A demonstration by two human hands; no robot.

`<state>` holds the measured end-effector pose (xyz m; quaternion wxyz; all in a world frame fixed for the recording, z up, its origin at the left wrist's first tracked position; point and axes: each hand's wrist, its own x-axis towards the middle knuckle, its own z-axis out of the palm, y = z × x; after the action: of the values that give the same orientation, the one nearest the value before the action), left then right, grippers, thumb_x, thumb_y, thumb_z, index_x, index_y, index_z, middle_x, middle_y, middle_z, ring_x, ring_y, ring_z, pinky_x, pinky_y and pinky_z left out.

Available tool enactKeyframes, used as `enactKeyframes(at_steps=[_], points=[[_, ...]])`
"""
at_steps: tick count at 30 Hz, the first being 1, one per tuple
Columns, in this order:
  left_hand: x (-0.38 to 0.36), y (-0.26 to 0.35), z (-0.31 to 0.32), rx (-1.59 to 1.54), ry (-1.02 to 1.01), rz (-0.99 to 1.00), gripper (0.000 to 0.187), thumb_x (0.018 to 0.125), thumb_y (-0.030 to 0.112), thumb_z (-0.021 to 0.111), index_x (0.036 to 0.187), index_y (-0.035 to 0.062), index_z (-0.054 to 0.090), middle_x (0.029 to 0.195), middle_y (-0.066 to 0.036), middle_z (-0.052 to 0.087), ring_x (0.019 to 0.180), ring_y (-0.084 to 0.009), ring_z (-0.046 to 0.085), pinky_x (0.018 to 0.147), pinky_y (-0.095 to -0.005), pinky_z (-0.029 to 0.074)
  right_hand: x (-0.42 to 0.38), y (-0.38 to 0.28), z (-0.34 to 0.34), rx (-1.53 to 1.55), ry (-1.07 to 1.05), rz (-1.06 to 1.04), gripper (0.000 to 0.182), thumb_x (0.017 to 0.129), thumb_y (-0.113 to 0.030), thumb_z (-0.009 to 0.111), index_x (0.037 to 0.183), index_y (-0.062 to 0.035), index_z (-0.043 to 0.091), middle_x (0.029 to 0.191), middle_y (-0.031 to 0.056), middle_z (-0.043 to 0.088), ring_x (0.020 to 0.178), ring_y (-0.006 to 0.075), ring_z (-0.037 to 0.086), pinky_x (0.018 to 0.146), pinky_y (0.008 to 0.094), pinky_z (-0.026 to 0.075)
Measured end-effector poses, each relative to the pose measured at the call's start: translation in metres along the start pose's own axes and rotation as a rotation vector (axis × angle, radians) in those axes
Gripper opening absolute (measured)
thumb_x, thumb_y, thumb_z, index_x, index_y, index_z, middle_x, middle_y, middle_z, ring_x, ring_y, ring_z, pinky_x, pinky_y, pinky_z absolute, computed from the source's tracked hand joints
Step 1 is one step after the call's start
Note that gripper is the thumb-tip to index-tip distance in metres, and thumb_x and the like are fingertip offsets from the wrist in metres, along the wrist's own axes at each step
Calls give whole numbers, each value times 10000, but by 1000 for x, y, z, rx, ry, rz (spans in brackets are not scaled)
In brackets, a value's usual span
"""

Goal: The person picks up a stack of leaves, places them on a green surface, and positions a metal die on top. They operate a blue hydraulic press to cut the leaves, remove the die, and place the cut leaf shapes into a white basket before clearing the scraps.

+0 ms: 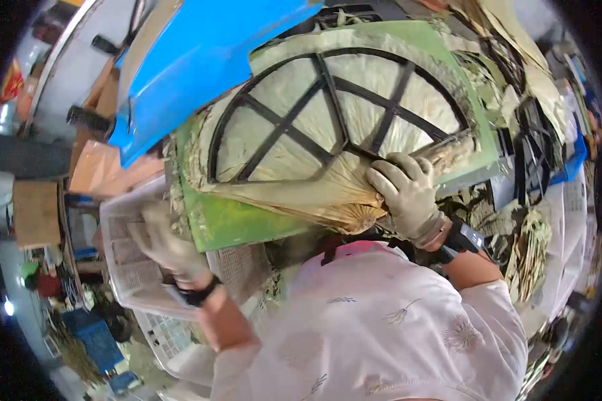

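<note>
Near the front edge of the green worktop (237, 217), toward its right side, the gloved right grip (401, 194) lies with curled fingers on the pleated leaf (294, 194), close to its gathered brown end (358, 217); whether it pinches the pleats or only presses them, I cannot tell. The leaf is spread across the middle of the worktop, fanning out toward the back edge, and a black half-round frame (284, 125) with crossing bars lies flat on top of it. Beyond the left edge, the gloved left grip (170, 247) is blurred, its fingers loosely open with nothing seen in them, over a pale plastic basket (130, 274). A blue sheet (194, 53) reaches over the back left corner, and more black frames (535, 150) stand off the right edge beside loose leaf scraps. As I judge it, the frame could slide out of line with the pleats, since only the right side has a hand near it and the far left is unsupported by any finger. The leaf looks thin and dry, so hard pressure from the bars or fingertips might split a fold. The blue sheet, being so near, could catch the frame's curved rim if nudged.
</note>
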<state>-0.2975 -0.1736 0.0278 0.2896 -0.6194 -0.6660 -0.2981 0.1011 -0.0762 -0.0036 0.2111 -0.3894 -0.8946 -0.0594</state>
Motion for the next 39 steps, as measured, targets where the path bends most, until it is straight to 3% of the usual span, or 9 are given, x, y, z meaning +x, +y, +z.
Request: enactKeyframes(at_steps=[3,6,12,18,21,26,30,36,39], points=[[-27,87,-1,-684,-36,-634,247,998,187,530,1064,-32,621,1032,-167,637,867,-314,646,809,-365,550,17,8,-13,88,50,15,450,712,-274,740,1140,-151,676,1127,7,679,1107,259,603,936,465,450],[-62,123,-2,-1353,-280,-1124,581,1031,353,550,1421,-57,419,1252,-216,636,1036,-326,697,926,-449,585,35,15,-22,204,5,-3,540,624,-248,815,1131,-135,667,1112,31,673,1085,285,610,914,449,470],[-36,122,39,-1516,-165,-1415,538,1017,381,569,1365,-21,490,1193,-134,606,992,-256,691,829,-423,616,27,23,-25,259,-150,-16,684,566,-178,836,1211,-133,613,1158,80,635,1058,331,598,892,449,494],[-14,107,68,-1166,-92,-1365,425,1011,332,593,1219,-38,597,1055,-93,587,937,-195,638,812,-300,518,18,33,-20,224,-170,-134,662,645,-200,829,1265,-130,608,1107,90,624,1031,315,607,861,449,508],[18,123,49,-572,190,-411,154,1029,134,573,1111,4,578,992,-79,618,887,-167,602,785,-299,511,23,48,-30,301,-55,-121,570,729,-211,793,1260,-104,619,1046,95,649,951,321,642,814,428,530],[63,171,41,-1068,62,-557,247,976,86,648,1200,25,562,937,-60,643,846,-129,636,728,-266,531,19,101,-12,1396,266,491,318,916,-200,754,1148,1,667,1048,66,729,884,221,681,759,371,547],[38,229,72,-559,-235,151,370,827,302,757,1101,72,662,1148,-172,640,1134,-378,584,1032,-515,440,-17,151,-64,1515,464,817,247,1000,-208,657,1167,-26,649,1064,29,691,912,132,641,807,317,534],[24,262,86,-299,-425,233,545,827,388,721,1269,84,619,1307,-156,583,1322,-390,457,1151,-616,262,-198,260,-140,1404,1155,806,402,1073,-304,547,1349,-13,579,1231,80,651,1117,166,596,982,346,495],[16,255,89,-276,-423,176,629,802,405,741,1297,47,592,1322,-153,581,1309,-412,461,1180,-599,241,-351,301,-208,559,1170,1074,489,1090,-319,459,1511,-71,464,1529,104,493,1369,241,485,1169,369,371]])
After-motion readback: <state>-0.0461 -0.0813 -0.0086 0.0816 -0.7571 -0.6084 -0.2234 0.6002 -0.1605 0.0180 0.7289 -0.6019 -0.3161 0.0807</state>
